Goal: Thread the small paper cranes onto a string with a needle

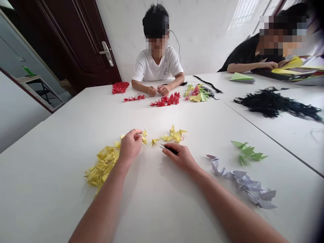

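In my head view, the relation I'd steer by sits at the centre of the frame: a single yellow paper crane (pixel 155 142) lies in the gap between the two hands, its longer line slanting from lower left to upper right. My right hand (pixel 182 156) has its fingers closed around a dark-handled tool (pixel 171 149), whose slim metal points, slightly parted, aim leftward at that crane and end just beside it, so I judge this hand's tool the nearer of the two. My left hand (pixel 130 146), left of centre, has thumb and fingers drawn close in a pinch, with small yellow paper pieces (pixel 144 140) right at the fingertips; I can't tell whether it grips them. The yellow pile (pixel 103 163) spreads left of that wrist, partly hidden by the forearm, while a yellow cluster (pixel 174 135) lies just above the right hand, near centre.
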Demonstrator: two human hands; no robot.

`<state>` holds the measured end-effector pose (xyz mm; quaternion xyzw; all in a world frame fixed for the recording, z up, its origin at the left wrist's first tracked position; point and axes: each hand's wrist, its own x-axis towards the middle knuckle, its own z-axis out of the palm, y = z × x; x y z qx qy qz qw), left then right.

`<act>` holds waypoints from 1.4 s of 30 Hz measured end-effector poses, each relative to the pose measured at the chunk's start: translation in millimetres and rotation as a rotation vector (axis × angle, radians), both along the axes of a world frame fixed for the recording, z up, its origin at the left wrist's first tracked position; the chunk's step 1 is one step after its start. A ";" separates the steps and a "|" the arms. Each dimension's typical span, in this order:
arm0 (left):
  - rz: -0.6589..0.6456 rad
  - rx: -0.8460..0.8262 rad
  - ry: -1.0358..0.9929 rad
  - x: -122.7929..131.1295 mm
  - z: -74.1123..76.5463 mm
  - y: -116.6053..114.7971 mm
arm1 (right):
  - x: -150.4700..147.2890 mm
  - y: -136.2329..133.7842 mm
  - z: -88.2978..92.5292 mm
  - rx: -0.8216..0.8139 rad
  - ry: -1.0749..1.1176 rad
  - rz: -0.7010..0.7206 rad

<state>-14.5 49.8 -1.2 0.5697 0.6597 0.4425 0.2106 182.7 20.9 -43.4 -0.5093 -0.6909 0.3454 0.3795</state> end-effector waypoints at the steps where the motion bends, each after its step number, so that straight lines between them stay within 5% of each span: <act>1: -0.003 -0.019 -0.051 3.5 -3.3 0.4 | 0.0 0.2 0.0 -0.001 0.007 -0.001; 10: -0.066 0.064 -0.351 29.0 -33.1 2.0 | -1.1 0.3 -1.9 0.007 0.057 0.000; 19: -0.111 0.068 -0.533 48.5 -40.1 -11.1 | -1.5 -3.6 -3.6 0.120 -0.011 0.082; 31: -0.161 0.098 -0.587 51.2 -40.4 -14.5 | -4.2 -1.1 -7.7 0.100 -0.007 -0.128; 42: -0.164 0.131 -0.534 50.6 -41.9 -14.0 | -2.8 -1.2 -3.9 0.022 0.055 -0.129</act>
